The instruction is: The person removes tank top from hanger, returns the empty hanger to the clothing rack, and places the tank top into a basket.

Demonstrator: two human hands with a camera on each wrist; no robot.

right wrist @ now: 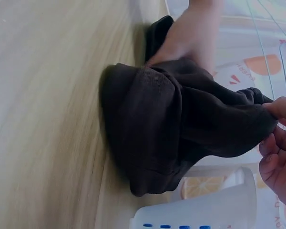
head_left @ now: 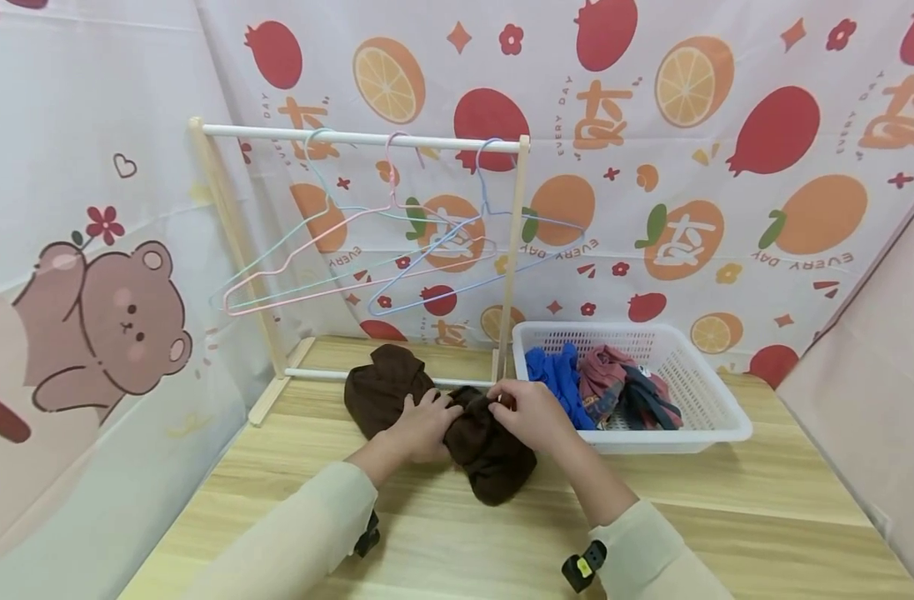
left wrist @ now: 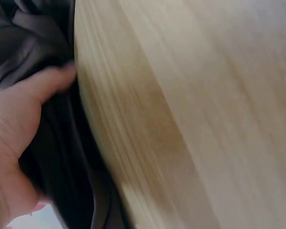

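Note:
A crumpled dark brown garment [head_left: 494, 467] lies on the table in front of the rack, its left part bunched near the lower bar. My left hand [head_left: 417, 429] rests on the middle of it with fingers spread. The left wrist view shows that thumb lying along the dark folds. Between thumb and fingers my right hand [right wrist: 282, 143] pinches a raised corner of the cloth, drawn up from the rest in the right wrist view. What kind of garment it is, I cannot tell.
A wooden rack with a white top bar [head_left: 277, 133] stands behind, carrying a green hanger [head_left: 277, 242], a pink hanger [head_left: 307, 250] and a blue hanger [head_left: 427, 250]. To the right, a white plastic basket [head_left: 715, 408] contains blue, reddish and dark clothes. Patterned cloth walls enclose the table.

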